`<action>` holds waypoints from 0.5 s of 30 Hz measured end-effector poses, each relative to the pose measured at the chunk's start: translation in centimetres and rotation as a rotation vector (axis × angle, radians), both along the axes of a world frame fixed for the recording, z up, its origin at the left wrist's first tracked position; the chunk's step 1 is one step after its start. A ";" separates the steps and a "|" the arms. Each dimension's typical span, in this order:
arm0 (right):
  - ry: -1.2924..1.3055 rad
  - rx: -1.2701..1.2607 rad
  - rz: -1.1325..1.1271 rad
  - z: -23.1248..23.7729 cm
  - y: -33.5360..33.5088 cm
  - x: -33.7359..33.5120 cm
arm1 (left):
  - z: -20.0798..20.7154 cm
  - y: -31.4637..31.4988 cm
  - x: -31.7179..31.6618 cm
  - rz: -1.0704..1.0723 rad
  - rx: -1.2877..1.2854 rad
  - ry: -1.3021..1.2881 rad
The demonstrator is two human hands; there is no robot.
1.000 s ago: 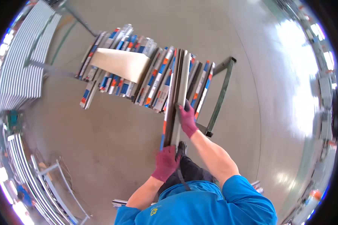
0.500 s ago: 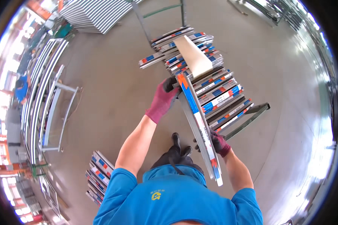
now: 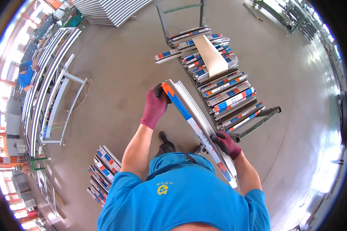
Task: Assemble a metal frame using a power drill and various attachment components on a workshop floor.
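Observation:
A long metal profile [image 3: 186, 112], or a pair of them side by side, is held slantwise in front of my body, one side covered in blue, orange and white film. My left hand [image 3: 155, 106], in a maroon and black glove, is closed round its far end. Nearer my body, my right hand [image 3: 228, 144] in a matching glove grips its right side, the thumb and fingers partly hidden. Just beyond, a low cart [image 3: 260, 122] carries a row of similar film-covered profiles [image 3: 231, 99]. A cream-coloured sheet [image 3: 211, 57] lies across that row.
On the floor to my left is another stack of film-covered profiles [image 3: 105, 165]. A rack of long bars [image 3: 50, 88] stands farther left, with a person in blue [image 3: 26, 75] behind it. Silvery bars [image 3: 108, 9] are piled at the far left.
Both hands have drawn the profile leftward, away from the cart. It has rolled a little, so its bare metal side now shows on the right. The person by the rack has shifted.

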State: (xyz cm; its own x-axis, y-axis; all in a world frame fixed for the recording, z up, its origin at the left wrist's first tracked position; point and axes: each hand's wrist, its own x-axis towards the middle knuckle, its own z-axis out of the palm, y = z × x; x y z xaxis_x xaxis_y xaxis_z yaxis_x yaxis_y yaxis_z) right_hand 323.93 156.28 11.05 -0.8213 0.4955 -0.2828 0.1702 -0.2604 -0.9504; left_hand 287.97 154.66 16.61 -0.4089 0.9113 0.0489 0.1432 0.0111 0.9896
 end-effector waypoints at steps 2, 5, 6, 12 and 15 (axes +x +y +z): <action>-0.050 0.128 -0.009 1.7 0.2 -3.6 | 0.2 0.2 -2.1 0.120 0.144 -0.107; -0.108 0.114 0.000 3.3 0.8 -9.3 | -3.4 0.7 -9.3 0.342 0.368 -0.168; -0.114 0.122 0.006 3.1 0.8 -10.5 | -2.4 0.6 -12.4 0.349 0.374 -0.175; -0.175 0.393 0.138 5.3 1.6 -20.1 | 6.6 -4.7 -29.6 0.294 -0.115 -0.224; -0.216 0.359 0.171 6.0 2.0 -26.3 | 10.6 -5.9 -31.5 -0.017 -0.059 0.434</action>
